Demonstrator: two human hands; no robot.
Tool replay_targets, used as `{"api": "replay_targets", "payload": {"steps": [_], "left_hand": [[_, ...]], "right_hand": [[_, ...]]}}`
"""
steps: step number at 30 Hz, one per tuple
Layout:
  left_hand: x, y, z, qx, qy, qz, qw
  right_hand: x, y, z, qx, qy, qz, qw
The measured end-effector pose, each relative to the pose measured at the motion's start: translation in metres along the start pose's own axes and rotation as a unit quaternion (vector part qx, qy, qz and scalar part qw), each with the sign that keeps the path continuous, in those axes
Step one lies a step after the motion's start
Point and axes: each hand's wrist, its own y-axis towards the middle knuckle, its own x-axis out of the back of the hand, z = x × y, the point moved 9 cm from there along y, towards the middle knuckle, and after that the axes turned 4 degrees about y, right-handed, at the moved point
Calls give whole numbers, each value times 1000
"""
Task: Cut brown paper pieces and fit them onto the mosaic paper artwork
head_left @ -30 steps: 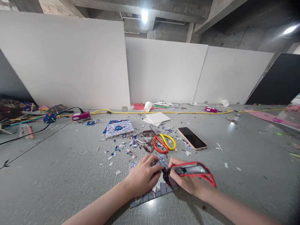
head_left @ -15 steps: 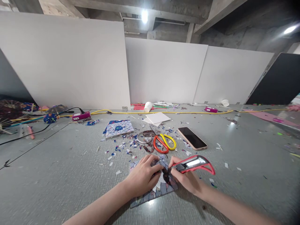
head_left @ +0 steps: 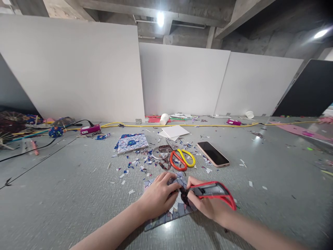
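Observation:
A board with a grey-and-white mosaic pattern [head_left: 166,218] lies flat on the table, partly covered by my hands. My left hand [head_left: 160,192] rests across it, fingers bent, their tips at the edge of a dark brown patterned scrap [head_left: 184,197]. The exact contact is hard to see. My right hand [head_left: 203,201] grips a red and grey utility knife [head_left: 214,190] near its front end. The knife's tip points left at the dark scrap, and its blade is hidden by fingers and scrap. The red handle end sticks out to the right.
Scissors with red and yellow handles [head_left: 178,160] lie beyond the board, near a roll of tape [head_left: 156,152]. To their right is a phone [head_left: 213,153]. Left stands a blue-and-white mosaic panel [head_left: 132,143]. Small scraps are scattered around. A yellow cable [head_left: 208,125] runs along the white partition.
My right hand has tilted the knife, so its red handle end now sits lower and slightly left. My left hand and the board have stayed in place.

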Motion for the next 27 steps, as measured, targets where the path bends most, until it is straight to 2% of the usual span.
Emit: {"api": "replay_targets", "payload": {"steps": [2,4,6,10,13,20,27], "left_hand": [[0,0,0,2,0,2,1000],[0,0,1,8,-8,1,1000],[0,0,3,18,-22,-5,1000],[0,-1,5,22,-29,-16,999],[-1,-1,3,3,-18,-10,1000],[-3,-2,4,15,-11,10,1000],[-4,-3,10,44,-35,5,998]], "right_hand": [[0,-1,5,7,-3,3,1000],[1,0,2,11,40,-6,999],[3,4,-12,-14,123,-20,992],[4,11,-49,-96,282,-56,953],[4,14,-56,-97,328,-67,937],[5,12,-50,-96,313,-66,943],[6,12,-44,-98,281,-62,953]]}}
